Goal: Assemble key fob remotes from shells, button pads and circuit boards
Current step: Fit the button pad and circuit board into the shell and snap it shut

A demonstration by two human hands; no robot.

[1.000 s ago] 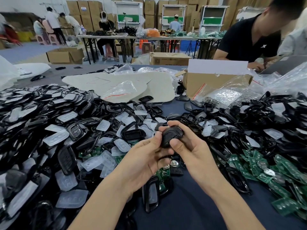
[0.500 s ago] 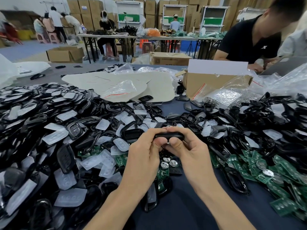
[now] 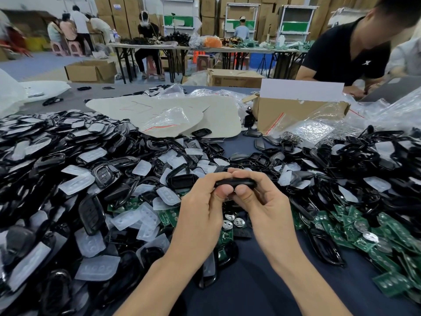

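A black key fob (image 3: 235,182) is held edge-on above the table, pinched between both my hands. My left hand (image 3: 200,210) grips its left end with thumb below and fingers on top. My right hand (image 3: 262,201) grips the right end the same way, both thumbs side by side under it. Black shells (image 3: 57,160) are heaped on the left and on the right. Translucent button pads (image 3: 134,218) lie scattered among them. Green circuit boards (image 3: 355,229) with round battery clips lie at the right and below my hands.
A cardboard box (image 3: 296,112) with plastic bags stands behind the piles. Flat beige sheets (image 3: 173,110) lie mid-table. A person in a black shirt (image 3: 346,55) works at the far right. Bare blue table cloth (image 3: 262,283) shows between my forearms.
The fob was turned from face-up to edge-on and both hands closed tighter on it, thumbs drawn together beneath.
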